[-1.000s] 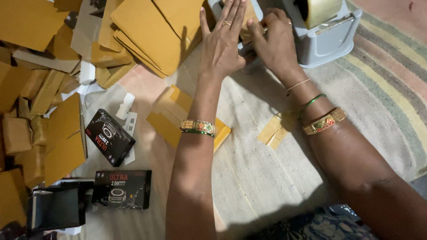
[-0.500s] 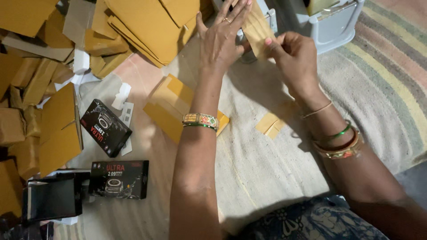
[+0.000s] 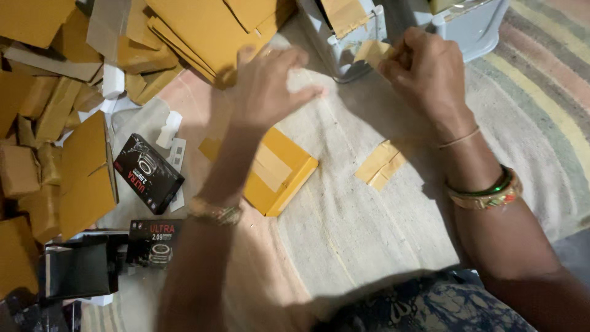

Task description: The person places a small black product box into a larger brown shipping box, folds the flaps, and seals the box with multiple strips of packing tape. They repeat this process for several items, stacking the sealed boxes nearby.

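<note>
A pale cloth [image 3: 369, 233] covers the floor among brown cardboard boxes. My right hand [image 3: 424, 74] pinches a strip of brown tape [image 3: 373, 52] by the dispenser [image 3: 353, 37]; my left hand [image 3: 270, 89], blurred and loosely curled, hovers above a yellow taped package [image 3: 276, 172].

I note bare forearms: a gold bangle on my left hand's [image 3: 270, 92] wrist; green, gold and thin bangles by my right hand [image 3: 424, 71]; dark patterned clothing.
</note>
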### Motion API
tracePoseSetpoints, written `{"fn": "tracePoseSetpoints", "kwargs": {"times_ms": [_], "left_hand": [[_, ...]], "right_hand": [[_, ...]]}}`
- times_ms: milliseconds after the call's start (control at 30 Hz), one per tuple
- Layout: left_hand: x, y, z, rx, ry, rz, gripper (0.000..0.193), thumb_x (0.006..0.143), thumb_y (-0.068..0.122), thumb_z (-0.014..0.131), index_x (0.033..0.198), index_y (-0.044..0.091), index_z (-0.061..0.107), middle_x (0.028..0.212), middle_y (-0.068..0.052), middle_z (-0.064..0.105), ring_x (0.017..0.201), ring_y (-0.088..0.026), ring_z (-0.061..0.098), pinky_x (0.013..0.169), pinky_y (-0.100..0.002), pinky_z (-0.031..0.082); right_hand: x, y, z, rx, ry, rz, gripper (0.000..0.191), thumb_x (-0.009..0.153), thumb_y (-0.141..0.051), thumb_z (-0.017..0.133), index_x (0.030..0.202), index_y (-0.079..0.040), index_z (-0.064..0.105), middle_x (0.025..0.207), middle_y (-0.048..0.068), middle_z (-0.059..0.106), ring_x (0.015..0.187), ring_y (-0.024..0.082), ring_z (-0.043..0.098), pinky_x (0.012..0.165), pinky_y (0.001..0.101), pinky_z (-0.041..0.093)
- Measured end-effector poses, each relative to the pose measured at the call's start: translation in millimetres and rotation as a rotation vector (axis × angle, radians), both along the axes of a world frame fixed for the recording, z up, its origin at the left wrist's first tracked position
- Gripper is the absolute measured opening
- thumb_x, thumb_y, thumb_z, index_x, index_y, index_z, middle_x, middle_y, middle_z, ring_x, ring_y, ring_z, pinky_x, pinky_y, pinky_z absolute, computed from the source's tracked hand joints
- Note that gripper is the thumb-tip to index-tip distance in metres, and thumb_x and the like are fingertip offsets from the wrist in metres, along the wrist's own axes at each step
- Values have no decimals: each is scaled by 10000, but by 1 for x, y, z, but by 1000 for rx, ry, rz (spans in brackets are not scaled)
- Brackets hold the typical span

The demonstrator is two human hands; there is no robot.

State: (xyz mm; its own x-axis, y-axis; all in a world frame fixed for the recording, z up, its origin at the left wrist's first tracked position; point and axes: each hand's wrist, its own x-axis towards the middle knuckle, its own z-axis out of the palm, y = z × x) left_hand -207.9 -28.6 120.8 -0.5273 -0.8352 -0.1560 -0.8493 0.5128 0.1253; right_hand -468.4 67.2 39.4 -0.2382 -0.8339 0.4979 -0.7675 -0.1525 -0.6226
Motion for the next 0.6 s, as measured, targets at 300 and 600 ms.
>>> {"fn": "tracePoseSetpoints", "kwargs": {"times_ms": [300,600], "left_hand": [[0,25,4,505,-600,-319,925,410,279,1003,1246,50,680,1300,-153,710,1203,-302,676,1027,-366,530],[-24,18,16,705,-724,-308,839,380,228,1009,1141,52,703,1139,-160,771,1040,-295,730,891,-383,559]], "right_hand": [[14,7,40,31,-484,409,154,937,-77,859,989,-7,732,877,71,716,775,126,672,687,271,533],[10,5,44,-86,-773,583,165,978,-86,825,1075,-25,707,1004,13,728,906,64,691,810,212,572]]}}
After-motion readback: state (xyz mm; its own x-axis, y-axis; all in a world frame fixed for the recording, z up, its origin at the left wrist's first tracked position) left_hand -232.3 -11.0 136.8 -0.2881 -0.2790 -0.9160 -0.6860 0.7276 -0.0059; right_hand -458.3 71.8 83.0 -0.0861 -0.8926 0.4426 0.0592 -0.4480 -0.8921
